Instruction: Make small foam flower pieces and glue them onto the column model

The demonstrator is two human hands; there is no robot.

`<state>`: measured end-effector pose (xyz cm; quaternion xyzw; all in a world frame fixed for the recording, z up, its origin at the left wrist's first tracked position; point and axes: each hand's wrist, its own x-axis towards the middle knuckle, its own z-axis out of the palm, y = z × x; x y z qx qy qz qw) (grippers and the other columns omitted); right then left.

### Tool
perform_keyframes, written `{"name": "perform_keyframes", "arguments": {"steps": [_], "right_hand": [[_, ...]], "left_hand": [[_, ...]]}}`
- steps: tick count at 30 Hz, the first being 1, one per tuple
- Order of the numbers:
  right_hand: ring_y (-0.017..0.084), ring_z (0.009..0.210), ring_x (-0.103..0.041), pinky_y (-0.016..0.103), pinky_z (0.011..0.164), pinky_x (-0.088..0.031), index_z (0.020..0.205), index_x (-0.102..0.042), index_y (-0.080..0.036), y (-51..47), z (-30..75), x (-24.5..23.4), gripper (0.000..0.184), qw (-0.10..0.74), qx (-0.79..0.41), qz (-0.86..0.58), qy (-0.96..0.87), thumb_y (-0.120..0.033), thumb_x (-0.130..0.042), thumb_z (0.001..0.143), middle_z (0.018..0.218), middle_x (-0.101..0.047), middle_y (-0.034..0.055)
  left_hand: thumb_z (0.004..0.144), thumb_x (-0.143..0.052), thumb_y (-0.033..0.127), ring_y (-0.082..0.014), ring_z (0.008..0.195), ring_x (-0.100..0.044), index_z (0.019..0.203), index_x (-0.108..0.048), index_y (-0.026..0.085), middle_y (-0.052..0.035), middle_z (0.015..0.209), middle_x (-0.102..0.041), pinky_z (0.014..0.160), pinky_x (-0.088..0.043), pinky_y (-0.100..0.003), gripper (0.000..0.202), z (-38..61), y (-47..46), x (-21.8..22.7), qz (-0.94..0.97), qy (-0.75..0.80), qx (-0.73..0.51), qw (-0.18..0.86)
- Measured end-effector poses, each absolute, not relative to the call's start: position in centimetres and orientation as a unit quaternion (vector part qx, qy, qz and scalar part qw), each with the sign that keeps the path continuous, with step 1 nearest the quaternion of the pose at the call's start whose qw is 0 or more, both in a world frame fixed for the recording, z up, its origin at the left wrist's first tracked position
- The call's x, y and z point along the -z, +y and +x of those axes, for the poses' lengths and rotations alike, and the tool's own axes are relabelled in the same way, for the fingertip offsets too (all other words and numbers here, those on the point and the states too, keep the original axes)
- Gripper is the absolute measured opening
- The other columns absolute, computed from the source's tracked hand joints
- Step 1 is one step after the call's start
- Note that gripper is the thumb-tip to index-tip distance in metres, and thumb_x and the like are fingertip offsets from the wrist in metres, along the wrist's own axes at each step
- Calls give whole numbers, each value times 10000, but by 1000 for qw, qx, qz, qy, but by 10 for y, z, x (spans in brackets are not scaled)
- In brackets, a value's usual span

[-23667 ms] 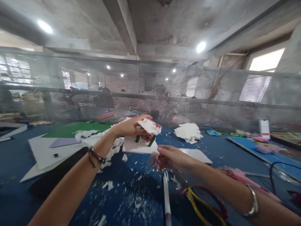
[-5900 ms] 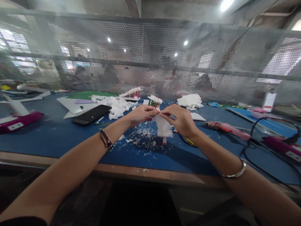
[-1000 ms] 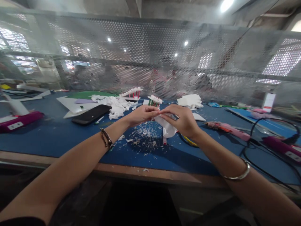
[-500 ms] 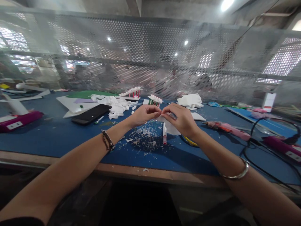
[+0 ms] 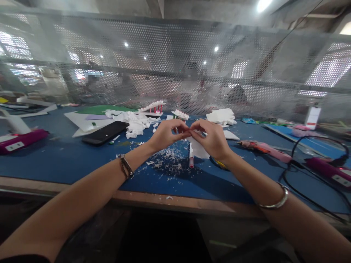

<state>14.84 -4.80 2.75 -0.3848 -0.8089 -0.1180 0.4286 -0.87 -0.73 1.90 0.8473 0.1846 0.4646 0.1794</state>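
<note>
Two hands [image 5: 214,138] hide the pinched end of white paper [image 5: 201,149].

The blue-topped table [image 5: 74,164], with a wooden front edge, carries one black phone [image 5: 105,133]. Left of the phone lies one magenta power strip [image 5: 30,140]; behind it, one green sheet [image 5: 93,109]. Right of the phone lie scattered white shavings [image 5: 175,166], one pink-ended white marker [image 5: 191,157], one pink-bodied tool [image 5: 270,151] and, farthest out, a second magenta strip [image 5: 325,169].
</note>
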Motion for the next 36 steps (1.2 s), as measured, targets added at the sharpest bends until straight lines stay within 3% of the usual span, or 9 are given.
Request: {"name": "perform_keyframes", "arguments": {"steps": [3, 11, 18, 25, 36], "right_hand": [[100, 618, -508, 225, 565, -388, 711, -530, -177, -47, 149, -27, 50, 453, 82, -387, -799, -220, -512, 727, 689, -586, 9], [67, 538, -458, 204, 482, -360, 721, -573, -161, -46, 147, -29, 89, 522, -61, -392, -755, -241, -554, 686, 642, -565, -11], [55, 493, -451, 190, 437, -331, 681, -568, -154, -49, 144, -33, 74, 542, -143, -400, -725, -225, -570, 659, 590, -554, -22], [60, 549, -480, 199, 502, -367, 652, -546, -139, -48, 145, -31, 62, 534, -169, -400, -725, -197, -568, 652, 619, -549, -12], [39, 488, -438, 188, 443, -322, 753, -583, -165, -43, 147, -31, 91, 524, -263, -393, -708, -206, -517, 706, 618, -561, -30]], "left_hand": [[689, -583, 250, -82, 568, -487, 701, -611, 157, -18, 641, -590, 537, -384, -212, 98, -8, -7, -20, 835, 194, -480, 186], [652, -587, 232, -72, 568, -473, 659, -567, 133, -2, 643, -536, 524, -381, -211, 102, -4, -3, -17, 758, 181, -499, 379], [662, -596, 277, -69, 545, -454, 667, -574, 146, 3, 641, -526, 494, -358, -211, 133, -4, -1, -15, 763, 167, -500, 374], [669, -599, 285, -67, 525, -417, 661, -594, 151, -14, 674, -527, 473, -325, -213, 135, -9, 2, -19, 811, 163, -486, 281], [660, -585, 203, -52, 468, -352, 601, -527, 159, 42, 525, -423, 457, -272, -202, 94, -8, -3, -24, 747, 168, -436, 473]]}}
